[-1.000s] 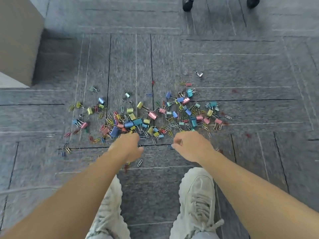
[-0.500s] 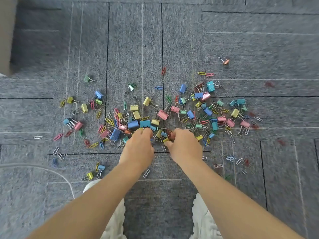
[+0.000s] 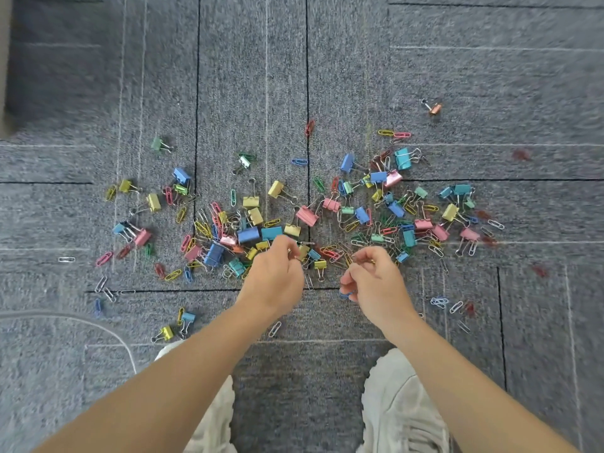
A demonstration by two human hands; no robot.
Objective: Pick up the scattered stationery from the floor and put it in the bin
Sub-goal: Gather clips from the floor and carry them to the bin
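Several coloured binder clips [image 3: 248, 234] and paper clips [image 3: 438, 301] lie scattered over the grey carpet [image 3: 457, 76]. My left hand [image 3: 274, 274] hovers at the near edge of the pile, its fingers curled and pinching small clips at the tips. A little to the right, my right hand [image 3: 374, 282] has thumb and forefinger pinched on a paper clip, and a blue paper clip [image 3: 346, 294] shows under its lower fingers. A lone orange binder clip [image 3: 434, 108] lies far right of the pile. No bin is in view.
My two pale shoes [image 3: 400, 410] stand just behind the hands. A white cable [image 3: 98, 323] curves over the carpet at the lower left. The edge of a beige box [image 3: 3, 60] shows at the top left.
My hands have drawn apart and pulled back a little from the pile with clips in their fingers. The view has tilted further down toward the floor.
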